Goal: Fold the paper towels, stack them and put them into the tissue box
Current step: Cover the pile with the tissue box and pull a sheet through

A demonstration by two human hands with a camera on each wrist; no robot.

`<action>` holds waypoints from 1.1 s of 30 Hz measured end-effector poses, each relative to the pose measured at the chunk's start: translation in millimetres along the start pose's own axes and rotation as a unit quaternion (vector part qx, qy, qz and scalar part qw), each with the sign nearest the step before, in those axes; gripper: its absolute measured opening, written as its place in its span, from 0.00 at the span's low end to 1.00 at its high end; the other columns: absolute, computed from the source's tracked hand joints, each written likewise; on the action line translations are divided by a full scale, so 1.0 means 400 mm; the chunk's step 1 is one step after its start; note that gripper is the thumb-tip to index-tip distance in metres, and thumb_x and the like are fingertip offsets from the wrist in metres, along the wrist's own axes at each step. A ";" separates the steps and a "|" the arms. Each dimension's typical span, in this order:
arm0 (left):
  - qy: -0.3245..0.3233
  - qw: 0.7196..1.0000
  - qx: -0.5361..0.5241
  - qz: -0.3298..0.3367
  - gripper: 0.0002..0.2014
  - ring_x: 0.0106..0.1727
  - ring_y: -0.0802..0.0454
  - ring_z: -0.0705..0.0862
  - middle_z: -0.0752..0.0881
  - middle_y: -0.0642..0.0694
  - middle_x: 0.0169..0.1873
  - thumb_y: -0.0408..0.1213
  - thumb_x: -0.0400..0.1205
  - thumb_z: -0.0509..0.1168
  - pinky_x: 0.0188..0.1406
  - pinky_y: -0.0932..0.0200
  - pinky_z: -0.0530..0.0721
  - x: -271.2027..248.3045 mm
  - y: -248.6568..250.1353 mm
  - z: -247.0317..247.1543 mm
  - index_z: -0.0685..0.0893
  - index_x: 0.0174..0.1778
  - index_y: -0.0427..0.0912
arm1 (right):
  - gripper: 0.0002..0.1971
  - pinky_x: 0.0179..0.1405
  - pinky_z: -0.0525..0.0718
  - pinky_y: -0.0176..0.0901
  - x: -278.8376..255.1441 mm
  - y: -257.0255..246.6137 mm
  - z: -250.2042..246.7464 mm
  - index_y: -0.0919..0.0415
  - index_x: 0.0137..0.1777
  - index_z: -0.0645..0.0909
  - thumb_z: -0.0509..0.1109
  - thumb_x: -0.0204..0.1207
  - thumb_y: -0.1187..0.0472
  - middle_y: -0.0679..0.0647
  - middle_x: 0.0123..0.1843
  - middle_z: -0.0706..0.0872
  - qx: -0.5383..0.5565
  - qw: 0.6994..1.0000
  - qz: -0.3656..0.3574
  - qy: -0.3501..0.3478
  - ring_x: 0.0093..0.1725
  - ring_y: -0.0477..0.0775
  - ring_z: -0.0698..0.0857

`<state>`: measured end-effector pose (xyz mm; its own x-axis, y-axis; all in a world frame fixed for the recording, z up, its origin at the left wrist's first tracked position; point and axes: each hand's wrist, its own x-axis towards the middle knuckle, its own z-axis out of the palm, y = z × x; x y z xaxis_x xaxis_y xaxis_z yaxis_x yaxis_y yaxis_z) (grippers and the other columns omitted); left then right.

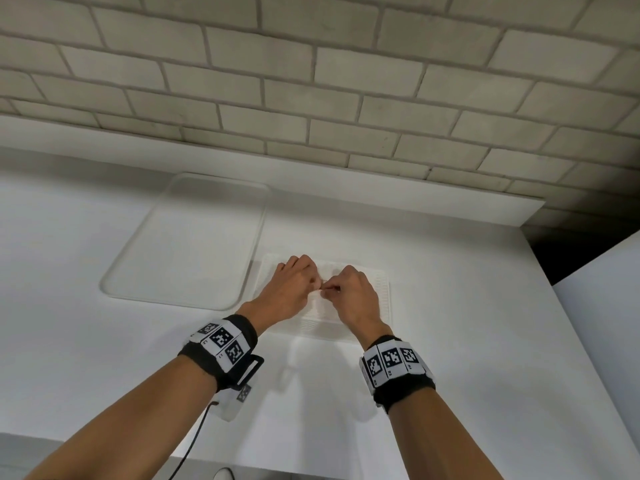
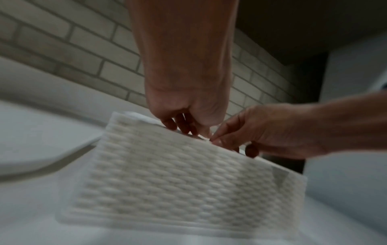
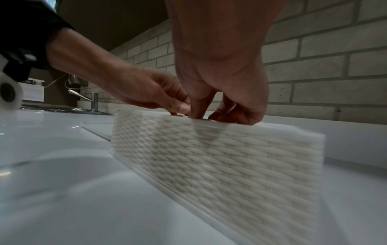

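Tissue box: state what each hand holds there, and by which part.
Both hands, left hand and right hand, have fingers curled at the middle of the tissue box top; what they pinch cannot be told.

Pale grey-beige brick wall (image 1: pixel 311 74) is filling the whole upper half of the head view, running-bond pattern. A glossy white countertop (image 1: pixel 450 306) is taking up the lower half. In the right wrist view, a chrome faucet (image 3: pixel 92 101) is sitting at the left edge, with a sink (image 3: pixel 62 110) below it.
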<state>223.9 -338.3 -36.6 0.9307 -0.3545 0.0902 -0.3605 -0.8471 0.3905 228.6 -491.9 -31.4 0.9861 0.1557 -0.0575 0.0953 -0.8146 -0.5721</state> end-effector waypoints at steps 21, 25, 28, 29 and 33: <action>0.082 0.945 -0.295 -0.114 0.17 0.58 0.49 0.80 0.82 0.47 0.51 0.30 0.82 0.66 0.63 0.49 0.81 -0.015 0.004 0.006 0.78 0.34 0.59 | 0.03 0.52 0.77 0.43 -0.025 -0.001 -0.004 0.51 0.44 0.86 0.73 0.76 0.54 0.43 0.54 0.78 0.174 0.983 0.038 0.038 0.56 0.44 0.82; 0.078 0.935 -0.328 -0.106 0.07 0.60 0.50 0.80 0.83 0.47 0.54 0.33 0.80 0.69 0.60 0.59 0.79 -0.023 0.007 -0.017 0.86 0.43 0.51 | 0.09 0.58 0.82 0.48 -0.031 -0.003 -0.043 0.45 0.37 0.84 0.75 0.75 0.60 0.51 0.53 0.82 0.248 0.968 0.015 0.047 0.52 0.47 0.83; 0.176 0.935 -0.273 -0.144 0.10 0.67 0.46 0.77 0.81 0.43 0.64 0.38 0.83 0.67 0.70 0.51 0.73 -0.030 -0.026 -0.049 0.86 0.58 0.47 | 0.07 0.68 0.78 0.55 -0.029 0.038 -0.078 0.47 0.47 0.86 0.67 0.81 0.58 0.58 0.64 0.80 0.229 0.955 0.083 0.171 0.63 0.59 0.80; 0.198 0.927 -0.260 -0.184 0.13 0.71 0.44 0.75 0.79 0.42 0.68 0.41 0.84 0.65 0.74 0.45 0.71 -0.034 -0.038 -0.060 0.84 0.64 0.46 | 0.11 0.72 0.75 0.57 -0.029 0.058 -0.085 0.52 0.56 0.86 0.63 0.83 0.54 0.59 0.69 0.78 0.217 0.951 0.127 0.177 0.69 0.61 0.77; 0.118 0.838 -0.368 -0.385 0.30 0.81 0.41 0.66 0.65 0.40 0.82 0.55 0.87 0.51 0.80 0.43 0.64 -0.047 -0.054 -0.096 0.65 0.82 0.42 | 0.31 0.78 0.69 0.59 -0.018 0.102 -0.099 0.62 0.78 0.71 0.48 0.86 0.42 0.63 0.78 0.73 0.287 0.910 0.288 0.079 0.77 0.66 0.71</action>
<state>216.7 -298.0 -11.7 0.8874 0.3473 -0.3033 0.4078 -0.2841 0.8678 230.8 -548.4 -21.9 0.8612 -0.3242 -0.3915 -0.4863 -0.3016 -0.8201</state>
